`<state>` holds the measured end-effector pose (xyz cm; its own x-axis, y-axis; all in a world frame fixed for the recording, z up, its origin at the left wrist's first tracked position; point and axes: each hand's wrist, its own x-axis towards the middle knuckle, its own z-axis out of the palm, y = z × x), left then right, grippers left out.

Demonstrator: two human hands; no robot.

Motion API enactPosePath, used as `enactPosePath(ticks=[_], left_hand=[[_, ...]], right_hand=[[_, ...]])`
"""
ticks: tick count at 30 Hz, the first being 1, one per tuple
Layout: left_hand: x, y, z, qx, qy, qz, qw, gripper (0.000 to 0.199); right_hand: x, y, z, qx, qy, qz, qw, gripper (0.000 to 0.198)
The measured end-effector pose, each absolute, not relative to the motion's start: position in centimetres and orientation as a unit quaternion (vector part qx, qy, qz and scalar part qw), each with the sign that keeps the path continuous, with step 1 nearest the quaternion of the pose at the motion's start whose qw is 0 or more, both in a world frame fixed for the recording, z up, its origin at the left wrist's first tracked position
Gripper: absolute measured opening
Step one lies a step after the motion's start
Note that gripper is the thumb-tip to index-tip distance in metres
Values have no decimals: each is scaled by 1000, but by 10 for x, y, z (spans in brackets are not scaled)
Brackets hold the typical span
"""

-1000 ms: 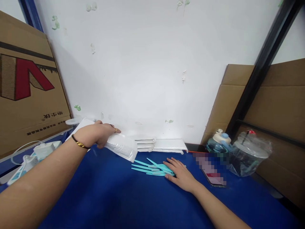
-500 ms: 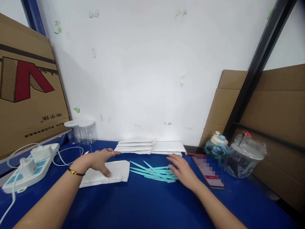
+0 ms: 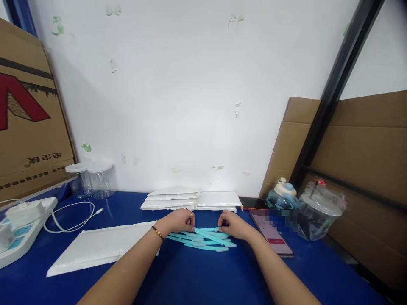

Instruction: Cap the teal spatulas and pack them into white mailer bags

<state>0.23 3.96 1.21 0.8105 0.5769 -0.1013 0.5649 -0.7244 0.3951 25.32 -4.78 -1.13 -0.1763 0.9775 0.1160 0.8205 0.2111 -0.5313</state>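
Observation:
A loose pile of turquoise eyebrow razors (image 3: 208, 242), slim with pointed handles, lies on the blue table in front of me. My left hand (image 3: 181, 220) is closed at the pile's upper left, thumb and fingers pinching the end of a razor. At the upper right, my right hand (image 3: 233, 224) has its fingers curled in, closed on the other end of what looks like the same razor. The fingertips partly hide both ends. Under my left forearm lies a white padded envelope (image 3: 101, 245), partly covered by the arm.
Stacked white envelopes (image 3: 219, 200) sit against the wall. To the right are a phone (image 3: 271, 237), a blue-and-white bottle (image 3: 281, 197) and a bagged plastic cup (image 3: 319, 209). On the left stand clear jars (image 3: 103, 182), a power strip (image 3: 30, 237) with a white cable, and a cardboard box (image 3: 32, 106).
My left hand has left the white envelope and come right to the razors. The envelope now lies farther left and nearer me. My right hand's fingers have curled closed at the pile.

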Motion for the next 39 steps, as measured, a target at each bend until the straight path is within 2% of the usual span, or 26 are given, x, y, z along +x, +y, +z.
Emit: enactPosePath(ticks=[4, 7, 11, 14, 18, 21, 25, 32, 35, 39], left_hand=[[-8, 40, 10, 912, 316, -3, 261, 23], [-7, 39, 7, 905, 312, 44, 285, 31], [7, 36, 2, 913, 316, 124, 226, 28], [16, 35, 2, 946, 270, 103, 150, 16], [17, 37, 8, 958, 253, 105, 82, 15], [12, 45, 9, 956, 268, 96, 71, 15], [4, 60, 5, 944, 305, 66, 112, 12], [1, 59, 11, 929, 324, 93, 153, 16], [3, 49, 12, 932, 300, 91, 184, 17], [6, 39, 5, 932, 314, 50, 175, 14]], right_hand=[[257, -48, -17, -607, -735, 198, 228, 9], [257, -49, -19, -604, -733, 215, 226, 6], [252, -48, -18, -590, -720, 253, 264, 9], [248, -48, -13, -585, -702, 260, 311, 7], [250, -49, -7, -579, -682, 296, 335, 7], [264, -49, -7, -588, -664, 311, 342, 9], [290, -48, -16, -604, -641, 341, 329, 14], [283, -43, -18, -634, -660, 228, 332, 11], [256, -44, -11, -608, -692, 223, 319, 9], [226, -41, -13, -602, -719, 200, 284, 9]])
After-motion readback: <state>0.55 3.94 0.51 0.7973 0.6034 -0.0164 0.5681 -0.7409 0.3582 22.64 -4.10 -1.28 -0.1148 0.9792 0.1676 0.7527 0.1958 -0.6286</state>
